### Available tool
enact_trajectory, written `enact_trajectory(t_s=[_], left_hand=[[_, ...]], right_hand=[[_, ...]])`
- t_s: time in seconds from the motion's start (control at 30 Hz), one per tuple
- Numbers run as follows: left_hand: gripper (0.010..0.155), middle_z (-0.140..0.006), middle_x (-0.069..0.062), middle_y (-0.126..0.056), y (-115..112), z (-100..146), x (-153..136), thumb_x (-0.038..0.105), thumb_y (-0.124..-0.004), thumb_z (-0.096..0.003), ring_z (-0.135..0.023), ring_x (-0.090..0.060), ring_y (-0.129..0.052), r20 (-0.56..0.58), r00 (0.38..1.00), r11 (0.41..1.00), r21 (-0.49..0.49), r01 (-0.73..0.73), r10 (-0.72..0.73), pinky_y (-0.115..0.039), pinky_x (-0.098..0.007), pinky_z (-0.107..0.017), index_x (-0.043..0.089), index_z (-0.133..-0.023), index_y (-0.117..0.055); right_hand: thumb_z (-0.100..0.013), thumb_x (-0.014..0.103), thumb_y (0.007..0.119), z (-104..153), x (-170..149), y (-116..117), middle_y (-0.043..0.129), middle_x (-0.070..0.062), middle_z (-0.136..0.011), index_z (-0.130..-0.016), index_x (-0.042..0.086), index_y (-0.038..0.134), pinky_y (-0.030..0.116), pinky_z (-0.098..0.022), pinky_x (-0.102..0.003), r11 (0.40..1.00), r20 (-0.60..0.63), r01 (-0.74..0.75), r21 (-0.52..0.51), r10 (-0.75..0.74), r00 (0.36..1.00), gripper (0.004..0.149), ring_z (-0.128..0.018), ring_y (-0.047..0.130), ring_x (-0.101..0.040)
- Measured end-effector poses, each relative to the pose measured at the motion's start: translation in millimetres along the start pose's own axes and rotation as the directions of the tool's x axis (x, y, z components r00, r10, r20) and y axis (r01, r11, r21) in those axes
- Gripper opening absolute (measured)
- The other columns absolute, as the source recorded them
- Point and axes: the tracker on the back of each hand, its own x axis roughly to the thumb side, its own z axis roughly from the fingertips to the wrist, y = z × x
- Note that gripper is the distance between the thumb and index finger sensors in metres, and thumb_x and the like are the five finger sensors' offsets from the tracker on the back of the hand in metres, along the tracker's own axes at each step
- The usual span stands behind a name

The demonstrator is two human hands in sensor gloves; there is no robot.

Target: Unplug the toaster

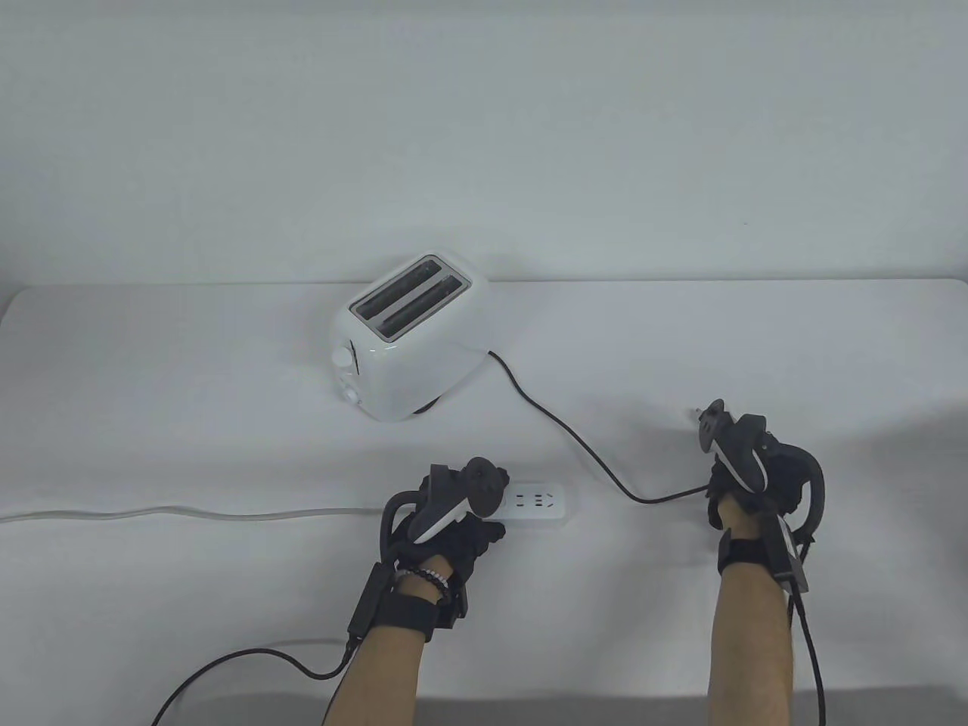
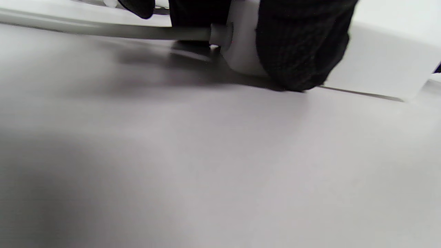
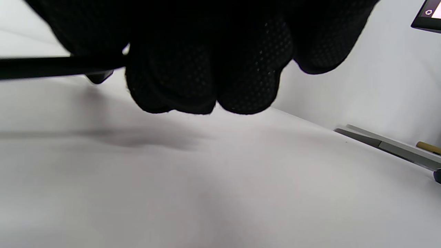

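Observation:
The white two-slot toaster [image 1: 408, 336] stands on the white table at centre back. Its black cord [image 1: 575, 442] runs right to my right hand [image 1: 727, 473], which grips the black plug [image 1: 707, 420]. The plug's prongs stick out past the fingers, well away from the white power strip [image 1: 541, 503]. In the right wrist view my gloved fingers [image 3: 206, 75] are curled tight and the cord [image 3: 51, 67] leaves to the left. My left hand [image 1: 469, 525] holds down the strip's left end. The left wrist view shows its fingers [image 2: 299, 44] on the strip [image 2: 379, 65].
The strip's white cable [image 1: 189, 514] runs left off the table; it also shows in the left wrist view [image 2: 103, 31]. A black glove cable [image 1: 249, 662] loops near the front edge at left. A white wall stands behind the table.

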Motion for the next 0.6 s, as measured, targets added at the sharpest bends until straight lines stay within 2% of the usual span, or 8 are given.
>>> enact_trajectory(t_s=[0.27,0.4,0.6], left_hand=[[0.08,-0.124,0.019,-0.054,0,0,-1,0.051,-0.083,-0.0466,-0.116,-0.019,-0.055,0.006,1.0,1.0,-0.006,0.001,-0.001,-0.036,-0.051,-0.095,0.056,-0.113,-0.038],[0.081,-0.125,0.018,-0.052,-2,1,0,0.052,-0.081,-0.0472,-0.117,-0.019,-0.054,0.009,1.0,1.0,0.0,0.025,-0.025,-0.036,-0.051,-0.094,0.055,-0.114,-0.035],[0.083,-0.127,0.016,-0.047,-5,5,2,0.053,-0.078,-0.0479,-0.117,-0.02,-0.053,0.015,0.997,0.997,0.031,0.07,-0.07,-0.037,-0.051,-0.094,0.052,-0.115,-0.028]], right_hand=[[-0.035,0.049,0.083,0,4,11,0.102,0.005,-0.045,-0.062,0.02,0.096,0.074,-0.05,-0.052,0.999,0.03,-0.049,-0.016,0.049,0.998,0.042,-0.053,0.096,-0.021],[-0.034,0.052,0.08,3,3,12,0.1,0.003,-0.059,-0.074,0.019,0.091,0.073,-0.052,-0.054,0.991,0.058,-0.12,-0.058,0.123,0.991,0.053,-0.062,0.094,-0.024],[-0.035,0.058,0.072,15,-13,-7,0.088,-0.005,-0.087,-0.093,0.018,0.072,0.066,-0.058,-0.063,0.994,0.09,-0.051,-0.096,0.059,0.994,0.07,-0.079,0.087,-0.033]])
